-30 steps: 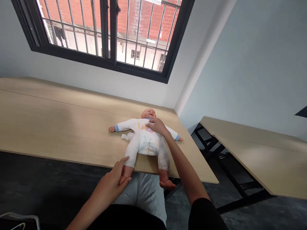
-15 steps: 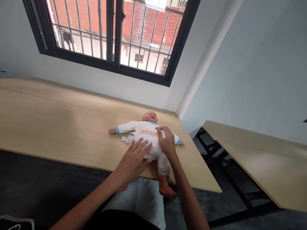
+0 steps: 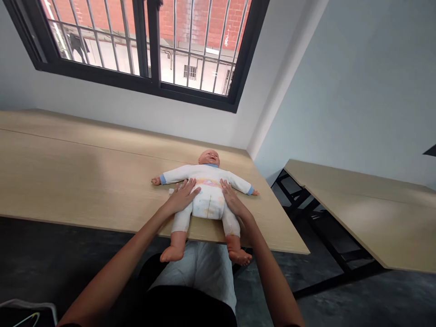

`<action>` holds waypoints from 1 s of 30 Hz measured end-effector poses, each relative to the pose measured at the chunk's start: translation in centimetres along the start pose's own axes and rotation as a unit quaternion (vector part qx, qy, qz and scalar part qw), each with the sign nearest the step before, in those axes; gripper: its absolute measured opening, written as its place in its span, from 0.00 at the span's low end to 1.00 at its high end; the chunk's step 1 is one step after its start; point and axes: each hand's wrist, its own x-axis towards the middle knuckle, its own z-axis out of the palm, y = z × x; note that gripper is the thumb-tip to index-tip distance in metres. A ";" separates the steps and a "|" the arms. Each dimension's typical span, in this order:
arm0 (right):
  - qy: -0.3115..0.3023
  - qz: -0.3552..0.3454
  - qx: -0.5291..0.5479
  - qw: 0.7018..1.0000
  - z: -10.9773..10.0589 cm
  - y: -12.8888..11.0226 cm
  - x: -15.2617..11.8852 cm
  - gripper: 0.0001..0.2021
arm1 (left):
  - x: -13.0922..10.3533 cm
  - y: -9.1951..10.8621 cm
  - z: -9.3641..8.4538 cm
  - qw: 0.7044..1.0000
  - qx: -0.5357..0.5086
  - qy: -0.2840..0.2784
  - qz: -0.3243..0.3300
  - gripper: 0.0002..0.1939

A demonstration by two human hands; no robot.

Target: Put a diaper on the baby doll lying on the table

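Note:
A baby doll (image 3: 209, 158) lies on its back on the wooden table (image 3: 112, 200), arms spread, its feet past the front edge. It wears a white long-sleeved top with blue cuffs. A white diaper (image 3: 208, 202) with a coloured band at the waist covers its hips. My left hand (image 3: 184, 196) lies with fingers spread on the diaper's left side, by the doll's hip. On the right side my right hand (image 3: 232, 198) rests with extended fingers against the diaper's edge. A small white tab (image 3: 171, 191) shows beside my left hand.
Behind the table is a wall with a barred, dark-framed window (image 3: 153, 84). A second wooden table (image 3: 368, 204) with black legs stands at the right, past a gap. At the lower left corner is a dark object with a pale rim (image 3: 30, 303).
Both hands have moved apart to the diaper's sides. The diaper's front now lies flat, and both doll legs show. The camera view has shifted slightly.

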 end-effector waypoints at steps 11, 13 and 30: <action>0.308 0.045 0.034 0.950 -1.8 0.1 -5.7 0.20 | -2.4 2.5 -1.8 0.964 0.111 0.241 -0.031 0.26; 0.261 0.031 0.083 0.961 -0.9 -1.2 -6.1 0.20 | -2.6 4.7 -2.2 0.971 0.091 0.216 0.043 0.24; 0.190 0.010 -0.049 0.981 0.9 1.3 -7.7 0.12 | 2.0 6.5 -0.4 0.918 0.126 -0.089 0.365 0.32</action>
